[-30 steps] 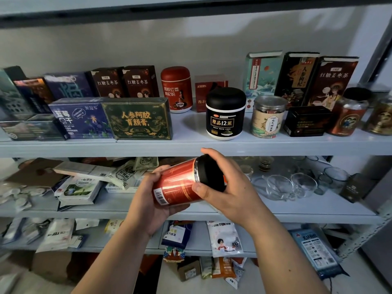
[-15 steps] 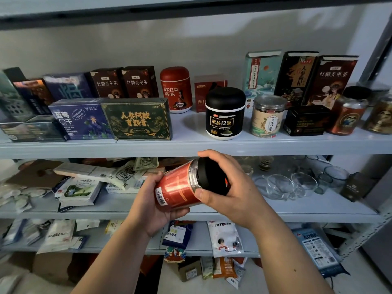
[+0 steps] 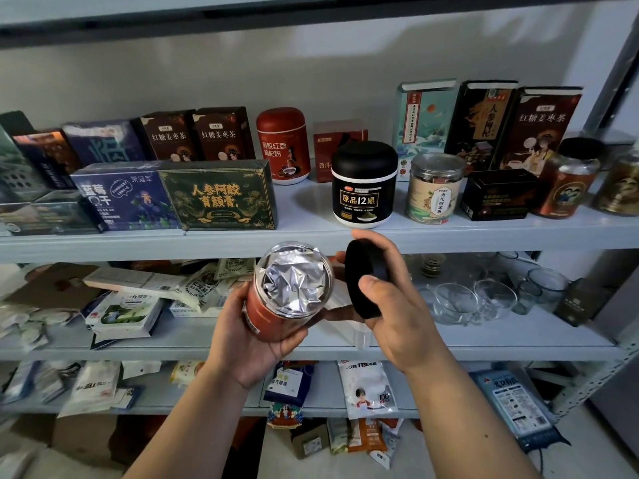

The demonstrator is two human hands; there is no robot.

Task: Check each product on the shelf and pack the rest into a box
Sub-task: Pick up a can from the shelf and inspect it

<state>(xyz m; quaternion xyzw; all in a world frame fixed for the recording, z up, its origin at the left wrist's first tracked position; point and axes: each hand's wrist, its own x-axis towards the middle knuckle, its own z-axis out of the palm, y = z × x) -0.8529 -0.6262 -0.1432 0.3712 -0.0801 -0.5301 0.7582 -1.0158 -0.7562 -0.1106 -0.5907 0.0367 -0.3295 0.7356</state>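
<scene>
Red jar: held in front of the middle shelf, below the front edge of the upper shelf; it is tilted so that its open mouth faces the camera.
Jar contents: crumpled silver foil fills the mouth.
Left hand: wraps the jar's body from the left and from below, with the fingers curled round it in a firm grip.
Black lid: off the jar, held on edge just to the right of the jar's rim.
Right hand: grips the lid, with the thumb on its near side and the fingers curved over its far side.
Upper shelf, left: a blue box and a dark green box stand side by side at the front, touching; smaller dark boxes stand behind them.
Upper shelf, middle: a red canister stands far back, and a black jar stands nearer the front.
Upper shelf, right: a clear jar with a paper label stands just right of the black jar; tall boxes stand behind it.
Middle shelf: flat packets lie to the left of the hands, and glass cups stand to the right.
</scene>
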